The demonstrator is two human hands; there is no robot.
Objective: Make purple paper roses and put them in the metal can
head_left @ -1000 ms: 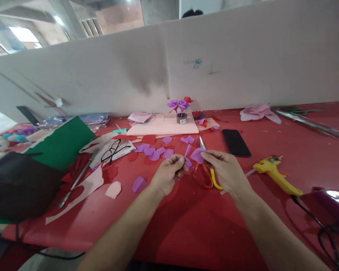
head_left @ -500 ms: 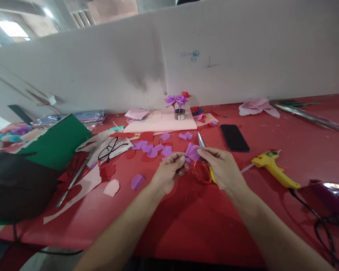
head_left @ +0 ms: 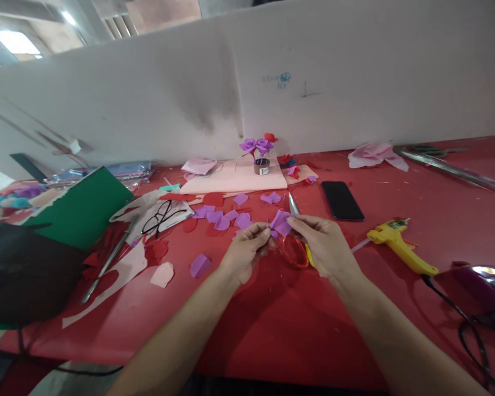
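Between my two hands is a purple crepe paper petal (head_left: 280, 222), held above the red tabletop. My left hand (head_left: 247, 247) pinches its left edge between thumb and fingers. On the other side, the thumb and fingertips of my right hand (head_left: 319, 239) close on its right edge. Scissors (head_left: 296, 252) with orange and yellow handles lie under and beside my right hand, partly hidden by it. Several loose purple paper pieces (head_left: 223, 222) are scattered beyond my left hand, and one purple piece (head_left: 200, 266) lies to its left.
Purple paper flowers (head_left: 263, 145) stand in a small round holder (head_left: 262, 166) on pale pink sheets. To the right are a phone (head_left: 342, 201) and a yellow glue gun (head_left: 400, 245) with a cord. Glasses (head_left: 160, 217), a metal rod (head_left: 107, 264) and green board (head_left: 86, 209) lie left.
The purple petal has turned slightly and looks more spread between my fingers. Both hands keep almost the same place and grip.
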